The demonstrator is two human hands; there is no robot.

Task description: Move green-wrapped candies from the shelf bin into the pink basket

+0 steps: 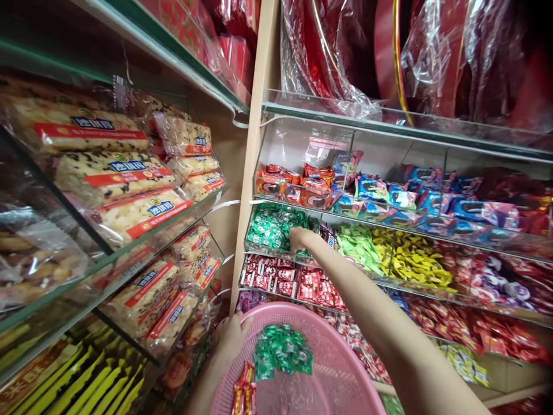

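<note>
My left hand (231,337) is closed on the left rim of a pink plastic basket (345,360). Inside the basket lie a heap of green-wrapped candies (283,349) and several red-wrapped sticks (245,392). My right hand (300,239) reaches into a shelf compartment of loose green-wrapped candies (272,225), at its right front part. The fingers there point down among the wrappers and look bent together, but their tips and anything between them are hidden.
Glass-edged shelves (415,138) hold green bags (356,245), yellow candies (410,259) and blue packets (371,187). Packaged rice cakes (129,173) fill the left shelves. A wooden post (254,115) stands between the two shelf units. Red wrapped goods (337,52) sit above.
</note>
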